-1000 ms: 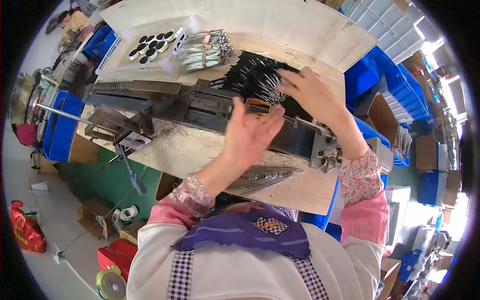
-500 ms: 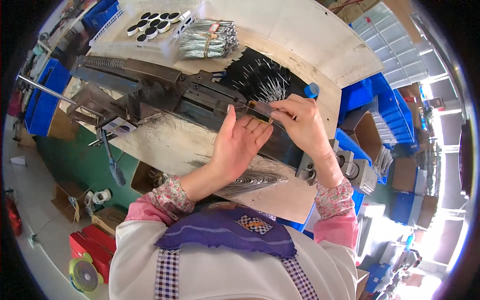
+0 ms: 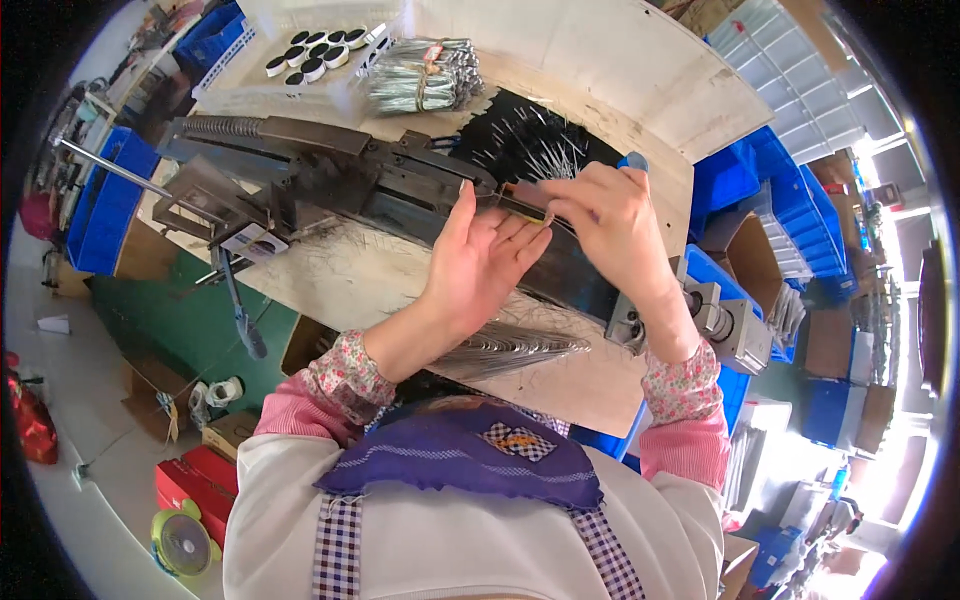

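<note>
My left hand [image 3: 478,258] is turned palm up at the near side of a dark metal machine [image 3: 410,180], thumb raised and fingers stretched toward its right end. My right hand [image 3: 620,225] is at that end with thumb and fingers pinched together; whatever is between them is too small to make out. A narrow yellowish edge [image 3: 525,211] shows between my hands. Behind them, loose thin metal pins [image 3: 550,150] are scattered on a black sheet. A sheaf of thin wires [image 3: 520,348] lies on the wooden table near my left forearm.
A tied bundle of silvery wires [image 3: 420,85] is at the back, beside a clear crate [image 3: 225,95] with several black-topped white rolls [image 3: 312,68]. A round blue object [image 3: 633,161] sits behind my right hand. Blue bins [image 3: 725,185] stand to the right; a metal rod [image 3: 110,165] sticks out left.
The whole view has shifted slightly. My right hand has turned a little, its knuckles now covering part of the blue object. My left hand keeps its palm-up pose.
</note>
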### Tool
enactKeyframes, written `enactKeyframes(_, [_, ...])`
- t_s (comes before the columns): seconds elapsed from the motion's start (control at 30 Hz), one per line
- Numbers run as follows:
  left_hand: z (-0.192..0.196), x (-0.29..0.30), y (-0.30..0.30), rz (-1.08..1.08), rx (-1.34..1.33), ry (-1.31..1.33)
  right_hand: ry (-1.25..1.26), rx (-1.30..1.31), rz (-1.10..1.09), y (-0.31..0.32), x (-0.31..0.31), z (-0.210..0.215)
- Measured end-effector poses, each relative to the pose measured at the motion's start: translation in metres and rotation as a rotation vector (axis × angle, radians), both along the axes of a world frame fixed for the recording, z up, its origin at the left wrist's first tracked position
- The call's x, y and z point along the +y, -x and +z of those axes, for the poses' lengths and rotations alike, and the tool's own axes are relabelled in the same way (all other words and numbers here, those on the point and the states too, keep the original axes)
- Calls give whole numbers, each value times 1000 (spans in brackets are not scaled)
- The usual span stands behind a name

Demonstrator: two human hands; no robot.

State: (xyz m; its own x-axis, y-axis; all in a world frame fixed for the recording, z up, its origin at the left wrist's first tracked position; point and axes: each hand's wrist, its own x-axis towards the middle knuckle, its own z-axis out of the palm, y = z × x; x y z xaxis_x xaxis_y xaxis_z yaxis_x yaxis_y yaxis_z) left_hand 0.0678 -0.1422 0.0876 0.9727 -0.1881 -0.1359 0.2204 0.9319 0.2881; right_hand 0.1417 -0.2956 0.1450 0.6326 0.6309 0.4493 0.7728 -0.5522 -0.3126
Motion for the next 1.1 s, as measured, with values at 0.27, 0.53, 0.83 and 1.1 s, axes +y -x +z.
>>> enactKeyframes(0.27, [-6,7,2,33,-18,-80,-159,220,-171,16,6,32])
enactKeyframes(0.53, [0,10,2,17,-27,-18,290,-107,-79,31,23,4])
enactKeyframes(0.83, [10,9,-2,-20,69,-236,339,-131,-75,35,13,6])
enactKeyframes(1.1, [-30,-34,7,62,151,-220,360,340,-4,100,-26,-92])
